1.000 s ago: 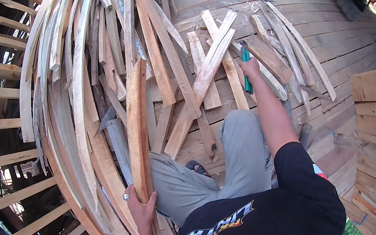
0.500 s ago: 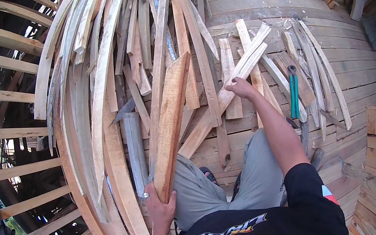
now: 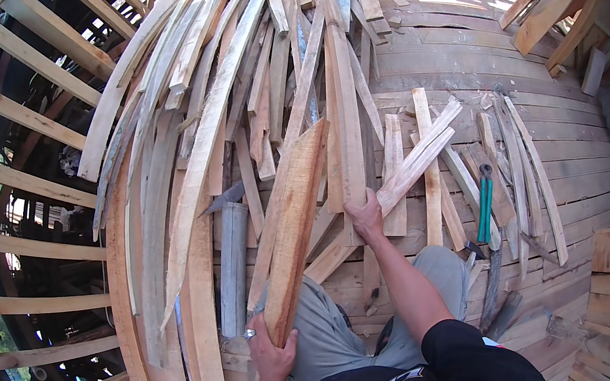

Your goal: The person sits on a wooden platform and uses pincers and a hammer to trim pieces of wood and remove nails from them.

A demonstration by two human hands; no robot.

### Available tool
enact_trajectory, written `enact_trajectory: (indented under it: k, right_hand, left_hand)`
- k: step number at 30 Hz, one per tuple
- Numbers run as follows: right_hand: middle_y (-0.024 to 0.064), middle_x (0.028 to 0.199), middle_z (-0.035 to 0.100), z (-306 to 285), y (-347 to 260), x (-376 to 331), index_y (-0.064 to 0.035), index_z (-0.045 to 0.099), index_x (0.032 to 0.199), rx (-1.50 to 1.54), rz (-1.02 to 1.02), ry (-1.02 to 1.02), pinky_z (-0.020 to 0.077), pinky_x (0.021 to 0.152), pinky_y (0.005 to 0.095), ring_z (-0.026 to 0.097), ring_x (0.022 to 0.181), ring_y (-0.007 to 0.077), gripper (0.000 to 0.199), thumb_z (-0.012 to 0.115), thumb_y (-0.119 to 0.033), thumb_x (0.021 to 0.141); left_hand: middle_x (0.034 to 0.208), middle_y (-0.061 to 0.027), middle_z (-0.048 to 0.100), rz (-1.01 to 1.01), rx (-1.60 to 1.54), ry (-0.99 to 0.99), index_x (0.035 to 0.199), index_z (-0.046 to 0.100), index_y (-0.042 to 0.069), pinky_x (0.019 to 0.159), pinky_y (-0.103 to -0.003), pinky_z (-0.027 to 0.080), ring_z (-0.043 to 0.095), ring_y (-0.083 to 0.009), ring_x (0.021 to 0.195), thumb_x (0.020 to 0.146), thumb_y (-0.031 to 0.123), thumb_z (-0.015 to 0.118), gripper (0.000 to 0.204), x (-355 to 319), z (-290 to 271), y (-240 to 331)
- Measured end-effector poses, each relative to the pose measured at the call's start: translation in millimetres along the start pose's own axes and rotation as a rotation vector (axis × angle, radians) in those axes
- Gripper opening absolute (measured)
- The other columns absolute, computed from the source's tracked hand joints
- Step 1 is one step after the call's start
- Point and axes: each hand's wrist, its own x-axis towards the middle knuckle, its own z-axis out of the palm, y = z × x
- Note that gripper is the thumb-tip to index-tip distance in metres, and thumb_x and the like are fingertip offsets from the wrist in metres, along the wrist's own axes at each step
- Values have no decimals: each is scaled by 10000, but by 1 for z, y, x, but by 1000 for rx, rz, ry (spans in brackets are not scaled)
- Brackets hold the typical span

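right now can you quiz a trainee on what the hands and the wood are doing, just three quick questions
1. True or false: the left hand grips the lower end of a reddish-brown plank.
2. What does the right hand rest on? A) the green-handled tool B) a pale board in the pile C) the railing
3. Fill in: the green-handled tool lies on the wooden ____, to the right of the right hand.

Key:
1. True.
2. B, a pale board standing lengthwise in the pile.
3. Floor; no hand touches the tool.
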Motion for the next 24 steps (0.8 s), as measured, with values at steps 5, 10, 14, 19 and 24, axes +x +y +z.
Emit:
enact_trajectory:
  k: [5, 10, 14, 19, 24]
  right_hand:
    - [231, 967, 674, -2, -39, -25, 36, 590, 1097, 165, -135, -11, 518, 811, 401, 668, 894, 330, 477, 711, -234, 723]
    - [256, 1016, 672, 20, -118, 4, 48, 582, 1142, 264, -282, -51, 516, 841, 409, 669, 950, 354, 520, 720, -241, 733]
    - [276, 1043, 649, 41, -261, 125, 63, 548, 1199, 108, -474, -106, 483, 892, 418, 635, 1012, 375, 614, 627, -464, 894]
    - [56, 1020, 646, 34, -166, 171, -34, 589, 1207, 511, -99, -288, 495, 761, 333, 608, 905, 170, 366, 525, -323, 992]
    - [178, 1179, 602, -4, 57, 82, 9, 562, 1194, 19, 351, 330, 466, 926, 401, 600, 1030, 332, 390, 592, -177, 852]
  left_hand:
    - [1303, -243, 448, 66, -2, 87, 1307, 431, -26, 1005, -467, 391, 461, -421, 1194, 713, 149, 789, 715, 4, 3, 4]
    - [1322, -244, 425, -7, -75, 122, 1308, 422, -46, 1044, -457, 358, 446, -420, 1214, 727, 134, 774, 703, -1, -8, 6]
    - [1311, -252, 438, -8, -137, 184, 1313, 417, -76, 1041, -463, 357, 447, -417, 1210, 739, 162, 784, 722, -11, -1, -11]
    - [1334, -255, 429, -101, -178, 210, 1323, 406, -95, 1068, -451, 322, 421, -403, 1245, 780, 161, 766, 700, -24, -10, -24]
    - [1324, -243, 438, -135, -286, 146, 1329, 409, -93, 1075, -430, 311, 434, -379, 1233, 787, 153, 764, 693, -20, -4, -24]
